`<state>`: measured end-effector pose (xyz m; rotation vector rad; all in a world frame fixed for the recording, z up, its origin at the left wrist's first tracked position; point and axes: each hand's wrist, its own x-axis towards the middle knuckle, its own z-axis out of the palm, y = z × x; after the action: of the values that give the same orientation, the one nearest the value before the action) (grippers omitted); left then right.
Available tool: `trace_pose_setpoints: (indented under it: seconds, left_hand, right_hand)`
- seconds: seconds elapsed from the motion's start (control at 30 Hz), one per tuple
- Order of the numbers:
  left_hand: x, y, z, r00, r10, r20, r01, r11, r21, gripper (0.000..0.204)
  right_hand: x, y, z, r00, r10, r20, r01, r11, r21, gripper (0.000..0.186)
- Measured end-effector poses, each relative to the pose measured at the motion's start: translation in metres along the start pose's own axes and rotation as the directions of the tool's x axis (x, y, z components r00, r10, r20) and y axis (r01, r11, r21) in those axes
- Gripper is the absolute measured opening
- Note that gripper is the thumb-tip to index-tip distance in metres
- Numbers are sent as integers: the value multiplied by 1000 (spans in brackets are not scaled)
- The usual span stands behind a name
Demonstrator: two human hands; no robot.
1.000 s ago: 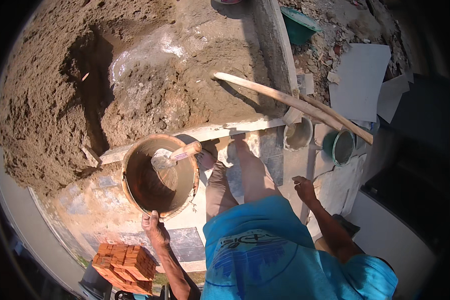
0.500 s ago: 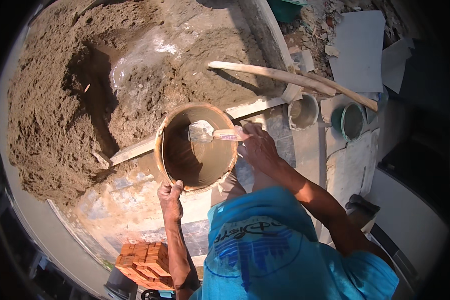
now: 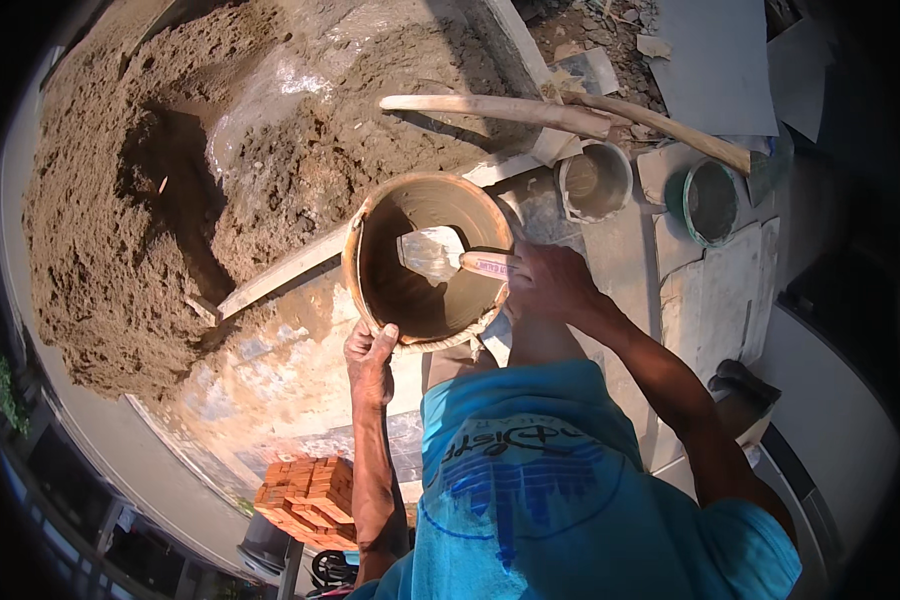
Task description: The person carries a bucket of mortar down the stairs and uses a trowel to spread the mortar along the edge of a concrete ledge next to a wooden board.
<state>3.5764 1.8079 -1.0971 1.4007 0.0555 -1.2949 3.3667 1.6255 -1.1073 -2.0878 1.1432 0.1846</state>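
Observation:
A round, mud-coated bucket (image 3: 353,255) with an orange-brown rim hangs in front of me, tipped so that its inside faces up. My left hand (image 3: 370,362) grips the rim at the near left, thumb over the edge. In my right hand (image 3: 553,283) is the pale wooden handle of a trowel (image 3: 432,254), whose flat, shiny blade lies inside the bucket. Wet grey-brown mortar coats the bucket's inner wall. The fingers of my right hand are partly hidden behind the handle and the rim.
Beyond the bucket spreads a heap of sandy mix (image 3: 100,250), bordered by a wooden plank (image 3: 282,272). A long wooden handle (image 3: 500,108) rests across it. Two tubs, one grey (image 3: 567,190) and one green (image 3: 692,205), stand at right; stacked bricks (image 3: 305,500) sit near left.
Both hands and the bucket have shifted right relative to the plank. Inside the bucket, the trowel blade sits a little closer to the middle. My view has turned slightly.

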Motion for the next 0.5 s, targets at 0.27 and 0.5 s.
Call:
trace_pose_setpoints:
  seconds: [0.27,0.5]
  left_hand:
    - [15,-37,60,992,-63,112,37,976,216,16]
    - [25,-56,96,975,-157,157,83,914,396,13]
  right_hand:
    - [-77,93,-33,970,235,55,-232,842,487,21]
    - [-168,153,-22,874,379,305,-420,271,866,25]
